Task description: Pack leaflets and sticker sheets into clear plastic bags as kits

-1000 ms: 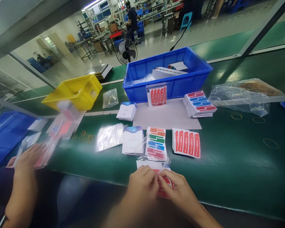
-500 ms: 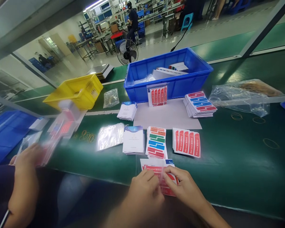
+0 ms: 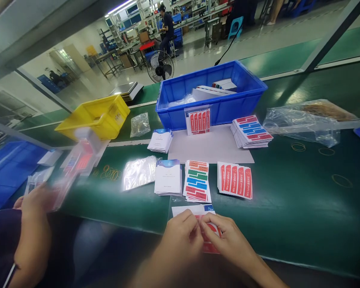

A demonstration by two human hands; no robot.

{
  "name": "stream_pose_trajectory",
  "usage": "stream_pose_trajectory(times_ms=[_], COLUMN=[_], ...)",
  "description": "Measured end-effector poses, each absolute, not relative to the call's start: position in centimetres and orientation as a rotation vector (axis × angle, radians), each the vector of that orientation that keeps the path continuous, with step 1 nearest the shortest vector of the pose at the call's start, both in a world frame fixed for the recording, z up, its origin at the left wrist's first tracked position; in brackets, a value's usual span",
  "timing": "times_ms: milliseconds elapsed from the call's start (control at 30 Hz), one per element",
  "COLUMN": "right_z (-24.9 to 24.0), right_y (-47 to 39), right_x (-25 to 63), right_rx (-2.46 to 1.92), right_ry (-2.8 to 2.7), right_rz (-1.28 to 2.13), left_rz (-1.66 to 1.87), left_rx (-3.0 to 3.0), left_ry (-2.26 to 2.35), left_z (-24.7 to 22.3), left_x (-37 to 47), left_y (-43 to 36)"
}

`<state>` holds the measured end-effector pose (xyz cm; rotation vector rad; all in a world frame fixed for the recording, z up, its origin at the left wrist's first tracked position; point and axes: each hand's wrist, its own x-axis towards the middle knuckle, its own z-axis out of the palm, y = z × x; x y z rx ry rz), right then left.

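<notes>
Clock positions are read from the held packet, with 12 o'clock toward the far side of the green-topped bench (image 3: 291,216). At 9 to 10 o'clock, well apart, is a co-worker's hand (image 3: 37,200), motion-blurred. At 10 to 11 o'clock lies a flat stack of clear plastic bags (image 3: 139,173); at 11 o'clock, a stack of white cards with a blue top band (image 3: 168,179).

The left hand (image 3: 182,236) is at the packet's 9 o'clock side, thumb and index finger pinched on its face. The clear plastic packet of red-and-white printed labels (image 3: 209,247) lies at the bench's near edge, directly under both sets of fingertips; neither hand is nearer. Its far edge runs roughly 9 to 3 o'clock; its long axis cannot be confirmed. Multicoloured label sheets (image 3: 197,182) lie at 12 o'clock, just beyond. The right hand (image 3: 228,236) pinches from 3 o'clock, its tips beside the left's. Red label sheets (image 3: 235,180) lie at 1 o'clock.

The hands cover the packet's middle and left side; the film at the fingertips is indistinct.
</notes>
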<state>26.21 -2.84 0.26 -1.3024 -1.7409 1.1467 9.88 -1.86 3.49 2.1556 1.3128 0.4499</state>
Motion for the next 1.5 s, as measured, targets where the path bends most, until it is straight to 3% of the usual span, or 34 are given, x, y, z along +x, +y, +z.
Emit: stream_pose_trajectory(times_ms=[233, 433, 567, 700, 933, 1100, 1500], right_z=[-1.8, -5.5, -6.5, -6.4, -3.5, -2.2, -5.1], right_y=[-3.8, -6.9, -7.1, -6.2, -7.3, -8.1, -10.1], right_x=[27.6, 29.7, 31.1, 31.6, 29.6, 28.1, 28.2], right_rx=[-1.397, -1.488, -1.45, -1.423, -1.467, -1.433, -1.373], right_ry=[-1.663, -1.194, -1.257, -1.354, -0.818, -0.751, -0.338], right_rz=[1.024, 0.7, 0.861, 1.081, 1.317, 1.503, 1.816], left_rz=[0.748, 1.121, 1.359, 1.196, 0.598, 0.613, 0.54], left_rx=[2.16, 2.094, 2.119, 2.266, 2.205, 2.155, 2.255], left_ry=[1.556, 1.881, 2.157, 2.12, 1.799, 1.696, 1.583], left_z=[5.0, 8.7, 10.5, 9.4, 0.8, -2.4, -5.7], left_x=[6.9, 1.5, -1.8, -1.8, 5.6, 9.3, 10.9], left_y=[-1.0, -2.6, -4.3, -4.5, -3.3, -4.2, -4.6])
